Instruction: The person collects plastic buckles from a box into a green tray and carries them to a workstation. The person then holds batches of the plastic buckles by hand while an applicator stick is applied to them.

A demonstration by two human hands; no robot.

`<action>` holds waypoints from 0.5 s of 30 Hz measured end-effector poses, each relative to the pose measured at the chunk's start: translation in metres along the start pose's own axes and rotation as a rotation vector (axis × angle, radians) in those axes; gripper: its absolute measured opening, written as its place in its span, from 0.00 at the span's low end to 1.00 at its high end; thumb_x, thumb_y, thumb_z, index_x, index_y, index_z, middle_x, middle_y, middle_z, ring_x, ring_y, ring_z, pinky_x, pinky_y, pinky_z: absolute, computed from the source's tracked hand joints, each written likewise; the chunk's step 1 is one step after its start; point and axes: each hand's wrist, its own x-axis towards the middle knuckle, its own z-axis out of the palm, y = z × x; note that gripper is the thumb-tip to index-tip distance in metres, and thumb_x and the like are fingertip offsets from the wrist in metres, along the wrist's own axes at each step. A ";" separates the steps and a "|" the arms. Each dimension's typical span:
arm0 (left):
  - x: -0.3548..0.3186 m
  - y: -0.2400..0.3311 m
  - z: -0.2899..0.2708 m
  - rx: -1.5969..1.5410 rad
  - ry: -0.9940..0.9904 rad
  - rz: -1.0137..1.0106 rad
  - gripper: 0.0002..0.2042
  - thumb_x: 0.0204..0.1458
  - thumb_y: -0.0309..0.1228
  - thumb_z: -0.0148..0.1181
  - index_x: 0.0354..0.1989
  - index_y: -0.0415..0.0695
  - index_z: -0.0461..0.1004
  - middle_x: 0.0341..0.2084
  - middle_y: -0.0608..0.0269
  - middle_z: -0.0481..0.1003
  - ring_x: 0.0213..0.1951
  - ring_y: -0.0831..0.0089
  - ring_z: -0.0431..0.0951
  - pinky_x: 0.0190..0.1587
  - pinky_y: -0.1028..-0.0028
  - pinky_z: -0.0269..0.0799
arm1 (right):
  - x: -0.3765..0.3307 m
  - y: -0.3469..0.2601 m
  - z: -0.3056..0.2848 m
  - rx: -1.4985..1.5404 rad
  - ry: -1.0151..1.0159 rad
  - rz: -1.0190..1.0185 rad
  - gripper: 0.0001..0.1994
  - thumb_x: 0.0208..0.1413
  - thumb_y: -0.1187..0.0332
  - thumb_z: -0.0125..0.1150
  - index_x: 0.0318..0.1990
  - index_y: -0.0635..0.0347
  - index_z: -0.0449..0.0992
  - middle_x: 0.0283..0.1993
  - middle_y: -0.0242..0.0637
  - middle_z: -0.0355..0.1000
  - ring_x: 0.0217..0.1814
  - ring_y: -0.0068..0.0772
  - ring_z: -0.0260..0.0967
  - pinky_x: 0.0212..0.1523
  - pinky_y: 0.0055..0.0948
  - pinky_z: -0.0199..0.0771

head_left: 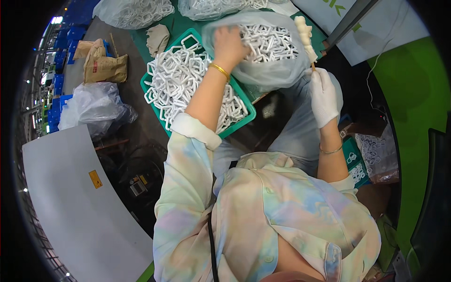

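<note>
My bare left hand, a gold bangle at its wrist, reaches over the left side of a clear plastic bag filled with white angular links. Its fingers are blurred, and whether they grip anything is unclear. Below that forearm lies a green tray heaped with similar white links. My right hand, in a white knitted glove, is closed around the lower end of a thin wooden stick. A lumpy cream-coloured piece sits at the stick's upper end, beside the bag's right edge.
More bags of white links lie at the back. A crumpled beige cloth is beside the tray. Brown paper sacks and a plastic-wrapped bundle are at left. A smaller green bin stands low at right, near another bag.
</note>
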 end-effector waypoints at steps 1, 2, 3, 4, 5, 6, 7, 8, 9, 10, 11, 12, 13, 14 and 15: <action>0.005 -0.010 -0.001 0.017 0.034 -0.049 0.38 0.34 0.38 0.72 0.58 0.39 0.68 0.57 0.39 0.63 0.57 0.40 0.61 0.62 0.55 0.58 | -0.001 0.001 -0.001 0.001 -0.001 0.000 0.13 0.68 0.63 0.45 0.44 0.62 0.74 0.24 0.21 0.57 0.24 0.12 0.50 0.26 0.18 0.53; 0.008 -0.009 -0.004 0.024 0.157 -0.014 0.34 0.35 0.34 0.70 0.56 0.40 0.70 0.53 0.38 0.65 0.54 0.41 0.64 0.60 0.55 0.61 | -0.001 0.004 -0.004 -0.006 -0.009 0.002 0.13 0.68 0.63 0.45 0.45 0.62 0.74 0.24 0.21 0.57 0.24 0.11 0.50 0.26 0.17 0.53; 0.009 -0.005 -0.005 0.023 0.155 -0.014 0.34 0.35 0.34 0.70 0.56 0.40 0.70 0.53 0.38 0.65 0.54 0.41 0.64 0.60 0.55 0.61 | -0.001 0.006 -0.007 -0.012 -0.019 0.003 0.13 0.68 0.63 0.44 0.45 0.62 0.73 0.24 0.21 0.57 0.24 0.11 0.50 0.26 0.17 0.53; 0.009 -0.001 -0.006 0.054 0.128 0.022 0.32 0.37 0.33 0.68 0.56 0.41 0.70 0.54 0.41 0.65 0.56 0.41 0.63 0.60 0.56 0.62 | 0.001 0.010 -0.008 -0.013 -0.020 0.005 0.13 0.68 0.63 0.44 0.45 0.62 0.73 0.24 0.21 0.57 0.24 0.11 0.50 0.26 0.17 0.53; 0.007 0.005 -0.006 0.085 0.100 0.059 0.30 0.39 0.31 0.66 0.56 0.41 0.70 0.55 0.44 0.65 0.57 0.42 0.62 0.60 0.56 0.63 | 0.001 0.016 -0.008 -0.021 -0.014 -0.009 0.13 0.68 0.63 0.44 0.45 0.62 0.73 0.24 0.21 0.57 0.24 0.11 0.50 0.25 0.17 0.53; 0.001 0.015 -0.004 0.086 0.098 0.057 0.30 0.39 0.31 0.66 0.56 0.41 0.70 0.55 0.44 0.65 0.57 0.42 0.62 0.60 0.56 0.63 | 0.001 0.019 -0.007 -0.027 -0.011 -0.024 0.13 0.68 0.63 0.44 0.45 0.62 0.73 0.24 0.21 0.57 0.24 0.11 0.50 0.25 0.17 0.52; -0.005 0.027 0.000 0.053 -0.066 0.198 0.28 0.44 0.34 0.64 0.56 0.41 0.70 0.58 0.48 0.63 0.62 0.43 0.58 0.61 0.53 0.61 | 0.001 0.019 -0.006 -0.027 -0.013 -0.022 0.13 0.68 0.63 0.44 0.45 0.62 0.73 0.24 0.21 0.57 0.24 0.11 0.50 0.25 0.17 0.52; -0.010 0.033 0.002 0.023 -0.229 0.336 0.26 0.48 0.37 0.62 0.56 0.40 0.69 0.62 0.51 0.62 0.66 0.44 0.54 0.62 0.51 0.60 | 0.000 0.017 -0.005 -0.028 -0.027 -0.019 0.13 0.68 0.63 0.44 0.45 0.62 0.74 0.23 0.21 0.57 0.24 0.11 0.50 0.25 0.17 0.52; -0.011 0.033 0.003 0.025 -0.229 0.331 0.26 0.48 0.37 0.62 0.56 0.40 0.69 0.62 0.51 0.62 0.66 0.44 0.54 0.62 0.51 0.60 | 0.000 0.014 -0.004 -0.030 -0.041 -0.017 0.13 0.68 0.63 0.44 0.45 0.62 0.74 0.23 0.21 0.56 0.23 0.11 0.49 0.25 0.16 0.52; -0.012 0.033 0.004 0.047 -0.240 0.222 0.26 0.50 0.40 0.60 0.58 0.42 0.69 0.64 0.54 0.61 0.67 0.45 0.51 0.63 0.48 0.57 | -0.001 0.012 -0.003 -0.029 -0.045 -0.017 0.13 0.68 0.63 0.44 0.45 0.62 0.74 0.23 0.21 0.56 0.23 0.11 0.49 0.25 0.16 0.52; -0.013 0.032 0.006 0.069 -0.248 0.113 0.27 0.52 0.42 0.58 0.59 0.44 0.68 0.65 0.57 0.59 0.69 0.45 0.49 0.64 0.45 0.55 | -0.001 0.009 -0.003 -0.014 -0.055 -0.012 0.13 0.68 0.63 0.44 0.45 0.62 0.74 0.23 0.20 0.56 0.23 0.11 0.49 0.24 0.17 0.51; -0.010 0.029 0.007 0.160 -0.166 -0.010 0.30 0.52 0.48 0.58 0.61 0.47 0.66 0.66 0.58 0.60 0.68 0.43 0.52 0.63 0.48 0.60 | -0.001 0.007 -0.002 0.001 -0.066 -0.008 0.13 0.68 0.63 0.44 0.45 0.62 0.74 0.23 0.20 0.55 0.23 0.11 0.49 0.24 0.17 0.51; -0.010 0.028 0.009 0.161 -0.163 -0.012 0.30 0.52 0.48 0.58 0.61 0.47 0.66 0.66 0.58 0.60 0.68 0.43 0.52 0.63 0.48 0.60 | -0.002 0.006 -0.001 0.001 -0.068 -0.011 0.13 0.68 0.63 0.44 0.45 0.62 0.74 0.23 0.20 0.55 0.23 0.11 0.49 0.24 0.17 0.51; -0.010 0.035 0.004 0.283 -0.191 -0.003 0.29 0.53 0.46 0.58 0.62 0.47 0.66 0.65 0.59 0.61 0.66 0.45 0.55 0.62 0.51 0.61 | -0.003 0.008 -0.002 0.014 -0.072 -0.001 0.13 0.68 0.63 0.44 0.44 0.62 0.73 0.23 0.20 0.55 0.23 0.11 0.49 0.24 0.17 0.51; -0.010 0.041 0.001 0.405 -0.219 0.006 0.28 0.53 0.45 0.58 0.62 0.47 0.66 0.64 0.59 0.63 0.65 0.46 0.57 0.62 0.53 0.62 | -0.004 0.009 -0.003 0.027 -0.076 0.010 0.13 0.68 0.63 0.44 0.44 0.62 0.73 0.23 0.20 0.54 0.23 0.11 0.48 0.24 0.17 0.50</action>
